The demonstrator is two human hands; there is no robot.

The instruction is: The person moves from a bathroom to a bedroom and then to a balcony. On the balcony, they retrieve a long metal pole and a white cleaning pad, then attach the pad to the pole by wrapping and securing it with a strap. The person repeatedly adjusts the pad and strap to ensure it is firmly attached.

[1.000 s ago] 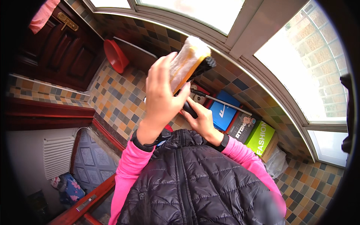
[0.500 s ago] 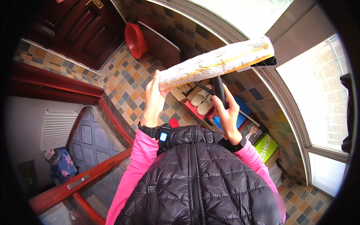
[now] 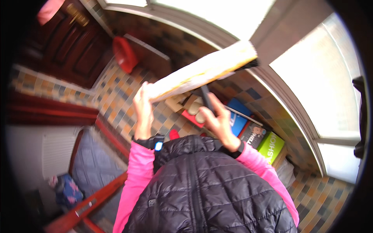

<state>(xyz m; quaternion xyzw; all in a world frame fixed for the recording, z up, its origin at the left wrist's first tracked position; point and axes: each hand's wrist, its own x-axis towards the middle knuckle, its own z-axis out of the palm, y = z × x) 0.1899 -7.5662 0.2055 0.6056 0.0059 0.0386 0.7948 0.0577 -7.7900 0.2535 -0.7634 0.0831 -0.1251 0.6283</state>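
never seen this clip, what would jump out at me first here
A long pale window-cleaning pad on a dark handle slants across the middle, its far end up against the bright window. The left hand grips its near end and the right hand holds the handle. Below, pink sleeves frame a black quilted vest.

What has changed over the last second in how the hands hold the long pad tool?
The long yellowish pad swung from end-on to broadside, its far end rising up and right toward the window frame. The left hand stayed on its near end; the right hand kept the dark handle. The shoe boxes stayed put.
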